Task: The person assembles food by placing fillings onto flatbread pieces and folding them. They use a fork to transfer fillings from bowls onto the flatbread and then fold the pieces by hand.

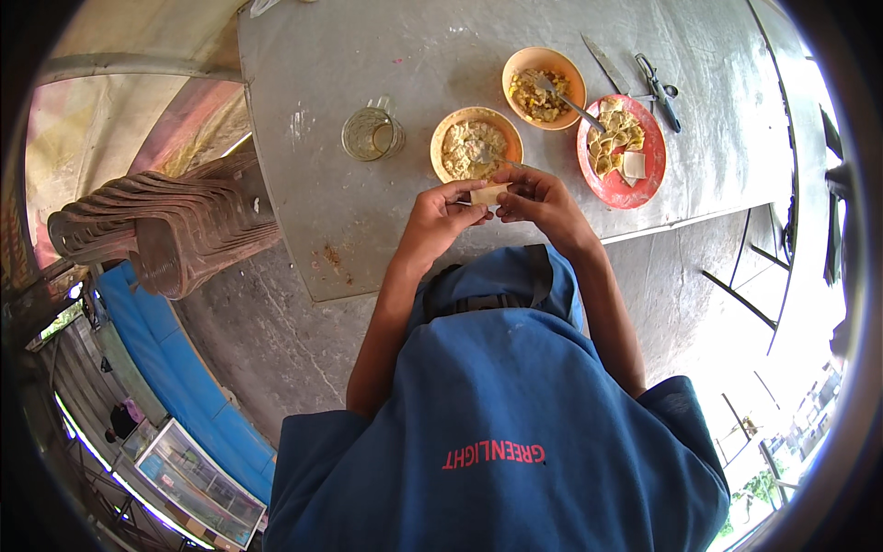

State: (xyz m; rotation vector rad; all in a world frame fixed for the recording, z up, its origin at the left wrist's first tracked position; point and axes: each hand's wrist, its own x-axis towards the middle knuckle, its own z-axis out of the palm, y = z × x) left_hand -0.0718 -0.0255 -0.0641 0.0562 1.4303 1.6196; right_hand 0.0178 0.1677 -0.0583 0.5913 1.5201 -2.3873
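Just past the table's near edge, my left hand (435, 218) and my right hand (550, 204) pinch a small pale wrapper of dough (489, 195) between their fingertips. Both hands are closed on it, one at each end. It looks folded, though fingers cover its ends. Right beyond them stands an orange bowl (436, 140) of creamy pale filling, with part of a utensil showing at its near side. A second orange bowl (509, 72) holds a yellow and brown chopped mix and a spoon (572, 106). On a red plate (655, 155) lie several folded dough pieces (605, 152) and flat pale squares (634, 166).
A glass mug (372, 135) stands left of the bowls on the grey table (313, 184). Behind the plate lie a knife (605, 64) and a black-handled metal tool (660, 97). Stacked brown plastic chairs (184, 221) are at the left, with a glass display case (202, 483) lower down.
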